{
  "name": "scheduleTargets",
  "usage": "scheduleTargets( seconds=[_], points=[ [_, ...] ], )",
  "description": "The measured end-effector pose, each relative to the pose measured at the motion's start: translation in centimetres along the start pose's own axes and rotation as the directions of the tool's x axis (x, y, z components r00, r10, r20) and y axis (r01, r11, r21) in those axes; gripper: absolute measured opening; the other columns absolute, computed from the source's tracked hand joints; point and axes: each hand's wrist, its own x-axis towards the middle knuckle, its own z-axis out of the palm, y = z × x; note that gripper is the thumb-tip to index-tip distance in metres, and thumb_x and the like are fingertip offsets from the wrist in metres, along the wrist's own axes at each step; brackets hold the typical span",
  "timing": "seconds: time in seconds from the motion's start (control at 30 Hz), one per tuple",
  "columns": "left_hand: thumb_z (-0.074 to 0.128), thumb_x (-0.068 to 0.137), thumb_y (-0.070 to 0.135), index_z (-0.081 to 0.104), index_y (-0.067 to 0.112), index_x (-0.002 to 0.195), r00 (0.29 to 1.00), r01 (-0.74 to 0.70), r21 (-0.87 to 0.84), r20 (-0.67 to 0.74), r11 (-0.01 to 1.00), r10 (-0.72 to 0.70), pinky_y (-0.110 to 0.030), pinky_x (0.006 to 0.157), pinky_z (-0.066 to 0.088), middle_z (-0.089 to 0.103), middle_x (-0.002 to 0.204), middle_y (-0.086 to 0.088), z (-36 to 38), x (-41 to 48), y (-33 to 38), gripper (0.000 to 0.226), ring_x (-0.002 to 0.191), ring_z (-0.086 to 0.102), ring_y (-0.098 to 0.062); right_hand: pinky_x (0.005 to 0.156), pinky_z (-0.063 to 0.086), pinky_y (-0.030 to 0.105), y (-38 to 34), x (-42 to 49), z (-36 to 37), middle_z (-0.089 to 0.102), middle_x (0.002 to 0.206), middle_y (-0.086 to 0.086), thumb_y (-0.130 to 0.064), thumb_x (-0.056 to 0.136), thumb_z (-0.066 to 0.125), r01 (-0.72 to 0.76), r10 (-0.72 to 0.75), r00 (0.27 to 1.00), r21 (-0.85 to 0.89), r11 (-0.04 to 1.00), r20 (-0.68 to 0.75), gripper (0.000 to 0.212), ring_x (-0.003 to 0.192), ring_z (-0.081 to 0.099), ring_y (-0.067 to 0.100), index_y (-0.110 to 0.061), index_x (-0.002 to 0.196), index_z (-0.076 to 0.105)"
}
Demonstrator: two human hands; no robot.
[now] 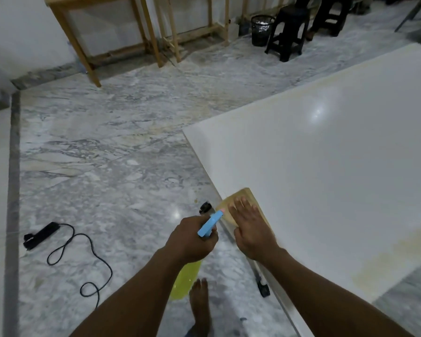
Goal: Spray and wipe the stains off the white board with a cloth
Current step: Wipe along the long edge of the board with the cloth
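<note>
One cloth point(241, 195), pale yellow and folded flat, lies on the white board point(326, 147) right at its left edge, partway along from the near corner. The right hand point(250, 231) presses down on it with palm flat and fingers straight and spread, so this grip is wide and pins the cloth rather than clutching it.

The board lies flat and low over the marble floor point(107, 147), with its long axis running away from the person toward the upper right. The plainest stain point(387, 259), a yellowish band, sits along the board's near right edge, to the right of the cloth and well apart from it. A fainter tint shows along the far edge. A wiping stroke would probably have to travel rightward across the board, and the right hand is the nearer one for that reach.

The left hand point(192, 240) hangs just beside the board edge, over the floor, its grip closed round the neck of the spray bottle point(210, 224). The blue nozzle points forward toward the cloth and the yellow liquid body hangs below the fist. To spray the band, the nozzle would likely need to swing right.

Further out, a bare foot point(199, 302) stands on the floor and a black power strip point(40, 235) with its cord lies to the left.
</note>
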Motion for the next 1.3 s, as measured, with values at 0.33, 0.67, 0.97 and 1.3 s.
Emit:
scheduleTargets(
  seconds=[0.33,0.67,0.97,1.3],
  points=[
    [0.061,0.087,0.029,0.064,0.016,0.084,0.997,-0.048,0.06,0.069,0.997,0.044,-0.04,0.071,0.055,0.068,0.081,-0.002,12.2,-13.5,7.8,0.014,0.076,0.064,-0.019,0.124,0.008,0.038,2.0,-29.6,0.1,0.02,0.161,0.005,-0.024,0.087,0.029,-0.042,0.044,0.999,0.072,0.997,-0.024,0.065,0.152,0.01,0.023,-0.009,0.15,0.038],
    [0.058,0.089,0.032,0.063,0.017,0.087,0.993,-0.083,0.052,0.084,0.995,0.079,-0.042,0.074,0.058,0.069,0.084,-0.002,14.2,-18.3,11.5,0.016,0.076,0.066,-0.018,0.05,0.052,0.036,3.2,-41.2,-5.4,0.07,0.08,0.016,-0.03,0.093,0.059,-0.585,0.779,0.459,0.805,-0.097,0.427,0.027,0.067,0.064,0.034,-0.006,0.091,0.07],
    [0.06,0.086,0.029,0.066,0.013,0.096,0.981,-0.179,0.069,0.082,0.981,0.174,-0.048,0.073,0.057,0.069,0.081,-0.002,8.4,-16.5,12.9,0.019,0.074,0.066,-0.021,0.106,0.045,0.052,-3.1,-26.4,-14.0,0.06,0.136,0.019,-0.018,0.09,0.034,-0.142,0.316,0.842,0.746,-0.651,0.437,0.051,0.125,0.058,0.037,-0.004,0.132,0.06],
    [0.055,0.087,0.04,0.045,0.025,0.064,0.996,-0.086,0.244,0.04,0.966,0.079,-0.029,0.053,0.037,0.057,0.069,0.005,-5.2,-6.0,4.3,0.029,0.066,0.059,-0.019,0.096,0.053,0.053,-10.7,-5.6,-12.3,0.063,0.131,0.024,-0.025,0.091,0.042,-0.265,0.241,0.832,0.739,-0.619,0.499,0.05,0.117,0.064,0.038,0.002,0.127,0.064]
  ],
)
